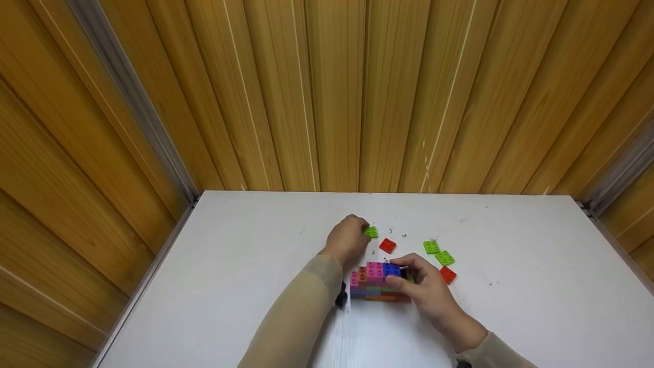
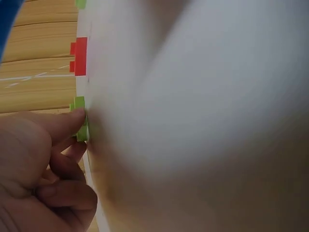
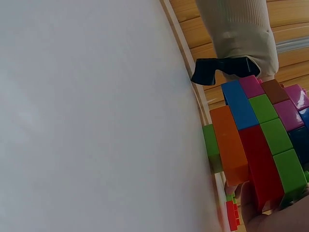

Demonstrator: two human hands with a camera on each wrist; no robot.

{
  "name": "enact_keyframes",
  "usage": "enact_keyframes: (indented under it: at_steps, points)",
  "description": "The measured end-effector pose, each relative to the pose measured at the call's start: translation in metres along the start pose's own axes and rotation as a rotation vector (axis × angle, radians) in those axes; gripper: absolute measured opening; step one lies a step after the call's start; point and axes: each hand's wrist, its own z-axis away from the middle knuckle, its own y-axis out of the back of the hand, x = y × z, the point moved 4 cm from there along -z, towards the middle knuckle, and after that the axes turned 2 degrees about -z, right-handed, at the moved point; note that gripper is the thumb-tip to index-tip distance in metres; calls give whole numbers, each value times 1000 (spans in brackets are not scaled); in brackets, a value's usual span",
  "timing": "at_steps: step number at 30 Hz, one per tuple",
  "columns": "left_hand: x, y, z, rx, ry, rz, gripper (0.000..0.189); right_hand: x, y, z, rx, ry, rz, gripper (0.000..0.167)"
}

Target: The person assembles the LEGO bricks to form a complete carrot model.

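Left hand (image 1: 348, 239) pinching the far green brick (image 1: 373, 232), right hand (image 1: 430, 290) gripping the stack (image 1: 375, 280); pickup step imo, next needs a clean lift.

- And we're in a booth-like enclosure, whether home, lab or workshop I can't tell!
- Wood-grain panels (image 1: 337, 97) rise behind and to both sides!
- Grey metal strips (image 1: 134, 92) run up the corners!
- A plain white surface (image 1: 245, 245) spans between!
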Motion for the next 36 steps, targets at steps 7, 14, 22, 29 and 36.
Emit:
enact_keyframes:
  at_steps: [7, 14, 22, 29, 36]
  points:
    - [-6, 7, 4, 3, 37, 71, 36, 1, 1, -1, -10, -13, 1, 38]
    - [-20, 18, 16, 19, -4, 195, 37, 1, 1, -1, -7, -22, 20, 38]
    - [-33, 34, 41, 61, -48, 259, 37, 0, 3, -2, -14, -14, 24, 38]
    - [-35, 51, 59, 108, -151, 257, 34, -1, 2, -3, -9, 5, 30, 37]
    - [-34, 66, 84, 79, -237, 331, 37, 0, 2, -1, -10, -3, 41, 37]
